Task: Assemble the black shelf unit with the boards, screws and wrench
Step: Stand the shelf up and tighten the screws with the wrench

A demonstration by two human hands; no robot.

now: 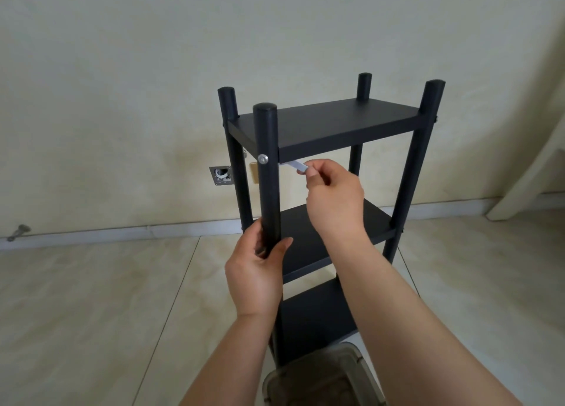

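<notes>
Black shelf unit (324, 124) standing upright, three boards showing. Left hand (255, 271) gripping front post (267, 176); right hand (334, 197) pinching silver wrench (298, 165), its tip hiding behind the post.

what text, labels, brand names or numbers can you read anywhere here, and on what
None: no readable text shows in this view.
Black shelf unit: plain boards and posts, no label or brand.
Wrench pinched in the right hand: no marking can be made out.
Screw in the front post gripped by the left hand: bare metal head.
Wall plate and clear container: no lettering visible.
</notes>
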